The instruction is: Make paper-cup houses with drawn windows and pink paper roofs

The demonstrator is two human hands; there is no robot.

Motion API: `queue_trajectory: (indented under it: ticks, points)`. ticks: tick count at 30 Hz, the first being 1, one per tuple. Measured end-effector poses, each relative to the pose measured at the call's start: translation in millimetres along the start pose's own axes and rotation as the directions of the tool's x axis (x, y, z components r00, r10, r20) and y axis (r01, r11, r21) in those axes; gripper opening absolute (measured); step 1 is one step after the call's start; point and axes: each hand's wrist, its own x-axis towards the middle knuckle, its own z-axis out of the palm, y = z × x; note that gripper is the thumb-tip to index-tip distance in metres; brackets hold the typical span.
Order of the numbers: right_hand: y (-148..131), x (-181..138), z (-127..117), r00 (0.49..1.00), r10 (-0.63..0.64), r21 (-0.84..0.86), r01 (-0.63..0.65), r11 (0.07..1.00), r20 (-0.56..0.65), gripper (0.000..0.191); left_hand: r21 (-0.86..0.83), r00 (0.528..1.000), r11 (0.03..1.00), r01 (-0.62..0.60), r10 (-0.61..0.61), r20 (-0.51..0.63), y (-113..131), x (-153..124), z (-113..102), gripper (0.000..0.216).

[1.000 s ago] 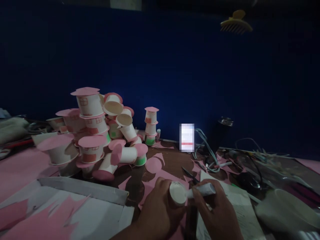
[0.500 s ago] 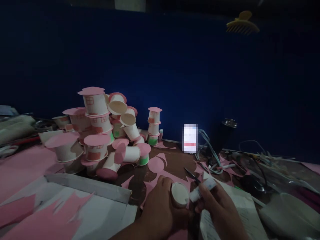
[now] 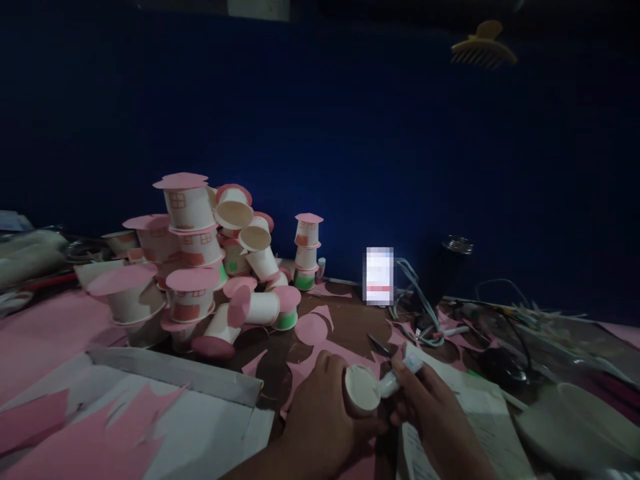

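Observation:
My left hand (image 3: 320, 417) is wrapped round a small white paper cup (image 3: 361, 389) lying on its side, its round end facing me. My right hand (image 3: 433, 413) pinches a small white tube (image 3: 400, 375) whose tip touches the right edge of the cup. Both hands are low in the middle of the view, above pink paper scraps on a dark wooden table (image 3: 350, 323).
A heap of paper cups with pink paper lids (image 3: 200, 267) stands at the left, a short stack of cups (image 3: 307, 252) behind it. A white box lid with pink offcuts (image 3: 150, 420) lies front left. Scissors (image 3: 380, 347), cables (image 3: 420, 307), a dark flask (image 3: 447, 270), printed paper (image 3: 475, 413) lie right.
My right hand has tilted the tube more upright and drawn it closer to the cup's edge. The left hand keeps the cup in about the same place.

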Motion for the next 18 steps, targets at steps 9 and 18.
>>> queue_trajectory:
  ticks: [9, 18]
  points:
    - [7, 7, -4, 1.000, 0.014, -0.019, -0.014, 1.000, -0.026, 0.037, 0.013, 1.000, 1.000, 0.025, -0.025, -0.010, -3, 2, 2, 0.052]
    - [-1, -3, 2, 0.999, -0.046, 0.089, 0.047, 0.995, -0.005, 0.036, 0.006, 1.000, 1.000, 0.023, -0.023, 0.015, -1, 1, -1, 0.055]
